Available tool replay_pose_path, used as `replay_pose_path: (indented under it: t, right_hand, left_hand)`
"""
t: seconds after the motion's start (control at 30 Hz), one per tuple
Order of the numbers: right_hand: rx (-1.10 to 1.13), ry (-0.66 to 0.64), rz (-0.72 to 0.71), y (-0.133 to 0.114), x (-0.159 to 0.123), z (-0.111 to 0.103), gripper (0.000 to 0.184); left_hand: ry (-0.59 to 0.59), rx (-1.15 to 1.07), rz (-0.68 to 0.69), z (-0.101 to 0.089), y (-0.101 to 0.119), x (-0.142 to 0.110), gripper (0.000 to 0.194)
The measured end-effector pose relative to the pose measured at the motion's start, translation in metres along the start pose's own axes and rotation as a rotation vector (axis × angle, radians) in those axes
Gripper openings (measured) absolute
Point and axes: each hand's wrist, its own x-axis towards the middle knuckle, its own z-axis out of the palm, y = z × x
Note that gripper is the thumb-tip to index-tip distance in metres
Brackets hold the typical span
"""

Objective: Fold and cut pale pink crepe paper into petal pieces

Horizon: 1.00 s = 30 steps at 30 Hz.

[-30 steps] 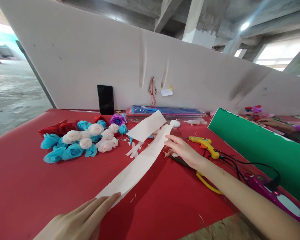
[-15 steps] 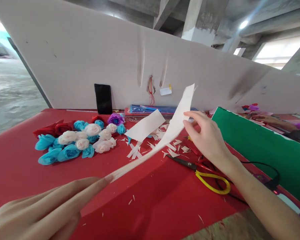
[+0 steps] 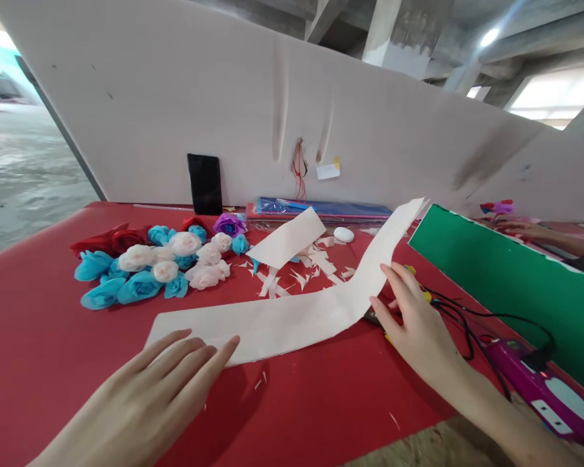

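A long strip of cream-white paper (image 3: 282,321) stretches across the middle of the red table, its left part low and its right part curving upward. My left hand (image 3: 160,383) lies over the left end, fingers stretched out and palm down. At the raised part, my right hand (image 3: 409,324) has thumb and fingers at the strip's near edge, holding it; some fingers are hidden. Partly covered by that hand and the strip are scissors with yellow handles (image 3: 389,337). Beyond the strip rests a shorter white paper piece (image 3: 288,239), among paper scraps (image 3: 321,261).
Blue, white, red and purple fabric-like flowers (image 3: 165,271) are heaped at left. A phone (image 3: 205,185) leans on the white partition (image 3: 150,110). At right stand a green board (image 3: 506,285) and a purple device (image 3: 540,389) with black cables. Another person's hand (image 3: 520,228) shows far right.
The strip has come down toward the table and turned its broad face up. My left hand has flattened over its end. My right hand has moved right and lower with the strip.
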Motion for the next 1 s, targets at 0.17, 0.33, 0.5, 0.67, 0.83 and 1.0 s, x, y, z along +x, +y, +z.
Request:
replay_pose_path:
  t: [0.17,0.33,0.5,0.67,0.83,1.0]
  right_hand:
    - [-0.065,0.045,-0.077,0.001,-0.005,-0.003,0.048]
    - [-0.038,-0.047,-0.332,-0.015,-0.019,-0.002,0.051]
    - [0.056,-0.290,-0.595,-0.043,-0.035,0.006,0.043]
    - [0.075,-0.339,-0.771,-0.058,-0.038,0.019,0.039]
    - [0.042,-0.360,-0.860,-0.060,-0.036,0.027,0.039]
    - [0.050,-0.399,-0.890,-0.060,-0.033,0.026,0.040]
  left_hand:
    - [-0.034,0.143,0.298,-0.003,0.008,0.019,0.039]
    - [-0.035,0.057,0.260,-0.003,0.019,0.012,0.030]
    - [0.015,0.020,0.329,0.006,0.022,-0.009,0.038]
    - [-0.010,0.036,0.300,0.007,0.027,-0.015,0.042]
    - [-0.097,0.094,0.270,-0.001,0.036,-0.015,0.043]
    - [-0.071,0.094,0.285,0.002,0.039,-0.024,0.053]
